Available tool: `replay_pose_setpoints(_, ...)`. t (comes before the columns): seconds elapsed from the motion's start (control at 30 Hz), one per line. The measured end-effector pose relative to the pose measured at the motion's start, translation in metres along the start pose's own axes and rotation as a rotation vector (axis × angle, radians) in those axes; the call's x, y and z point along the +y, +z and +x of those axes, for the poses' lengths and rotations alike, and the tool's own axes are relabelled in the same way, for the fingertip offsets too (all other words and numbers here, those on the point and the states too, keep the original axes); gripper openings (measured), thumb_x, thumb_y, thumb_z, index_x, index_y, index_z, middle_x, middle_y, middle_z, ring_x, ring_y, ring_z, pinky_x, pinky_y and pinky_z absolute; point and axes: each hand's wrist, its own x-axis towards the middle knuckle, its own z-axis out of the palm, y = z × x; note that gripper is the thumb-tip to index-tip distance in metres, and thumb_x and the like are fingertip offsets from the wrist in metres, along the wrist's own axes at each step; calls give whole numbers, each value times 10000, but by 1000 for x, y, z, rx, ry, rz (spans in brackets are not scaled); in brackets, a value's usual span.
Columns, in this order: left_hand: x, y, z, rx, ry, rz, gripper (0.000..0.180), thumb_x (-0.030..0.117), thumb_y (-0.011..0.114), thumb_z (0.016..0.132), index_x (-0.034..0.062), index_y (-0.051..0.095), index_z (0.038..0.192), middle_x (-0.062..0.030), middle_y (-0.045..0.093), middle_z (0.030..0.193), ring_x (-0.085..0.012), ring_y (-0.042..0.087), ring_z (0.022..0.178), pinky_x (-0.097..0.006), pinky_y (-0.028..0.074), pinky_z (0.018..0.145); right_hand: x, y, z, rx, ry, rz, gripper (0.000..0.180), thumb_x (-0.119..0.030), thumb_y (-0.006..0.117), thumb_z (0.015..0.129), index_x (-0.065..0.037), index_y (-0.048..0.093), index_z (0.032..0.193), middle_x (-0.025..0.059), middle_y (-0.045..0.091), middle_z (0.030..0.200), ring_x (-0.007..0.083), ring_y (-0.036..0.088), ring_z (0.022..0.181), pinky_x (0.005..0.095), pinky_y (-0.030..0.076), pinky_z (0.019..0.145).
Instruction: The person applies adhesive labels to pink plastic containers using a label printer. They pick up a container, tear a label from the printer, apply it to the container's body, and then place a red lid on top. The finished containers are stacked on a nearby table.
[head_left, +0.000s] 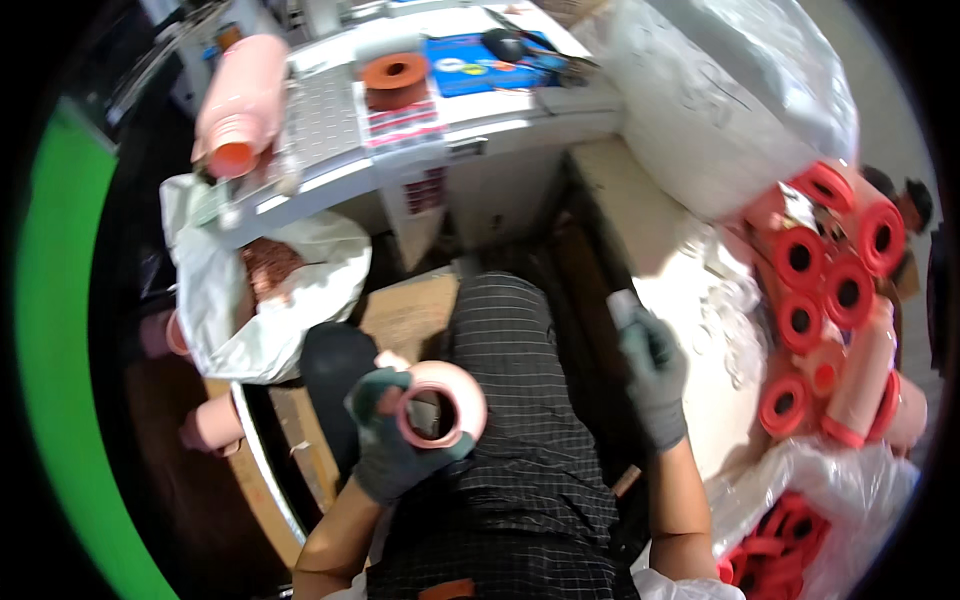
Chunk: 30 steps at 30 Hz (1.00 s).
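Note:
My left hand (pixel 388 450), in a grey-green glove, grips a pink plastic bottle (pixel 468 392) over my lap. Its round mouth faces up toward me, and the rest of the bottle is hidden beneath. My gloved right hand (pixel 652 375) is raised off to the right, apart from the bottle, with its fingers curled. At its fingertips shows something small and whitish, too blurred to name. Just right of that hand, thin white rings (pixel 728 310) lie in a loose pile on a pale surface (pixel 662 262).
Pink bottles with red ring-shaped ends (pixel 848 290) are stacked at right, above a clear bag of red rings (pixel 785 540). A large plastic bag (pixel 715 110) stands behind. Ahead, a white bench (pixel 590 98) bears another pink bottle (pixel 240 100) and an orange-brown roll (pixel 395 82). A white sack (pixel 215 330) sits left.

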Motion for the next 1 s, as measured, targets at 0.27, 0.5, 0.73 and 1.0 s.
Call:
replay_pose_setpoints(0.27,1,-9,-2,111,160,92,608,246,894,709,148,631,1248,-106,624,1205,-387,614,1167,-493,564,922,-34,114,-26,-701,-1156,-363,341,-375,788,834,-104,741,1035,69,666,1127,275,661,1020,462,550,940)
replay_pose_setpoints(0.5,-1,-20,-6,-59,131,210,348,419,807,736,139,670,890,-50,652,1051,-330,613,1166,-590,482,1003,-44,104,-42,-874,-1064,-502,388,-438,739,896,-124,710,1122,58,635,1140,236,585,1065,419,475,945)
replay_pose_setpoints(0.73,24,-31,1,22,79,364,301,302,770,804,121,700,1034,-99,673,1044,-349,657,1044,-680,388,1115,-14,117,-53,-791,-1084,-435,260,-344,743,854,-131,680,988,44,604,1015,243,583,937,402,487,806)
replay_pose_setpoints(1.0,49,-40,36,-132,-12,667,207,195,716,773,75,743,939,-98,664,969,-318,650,975,-593,484,1029,-20,118,-39,-797,-1194,-479,258,-295,741,831,-101,687,993,61,631,1016,236,614,912,393,537,800)
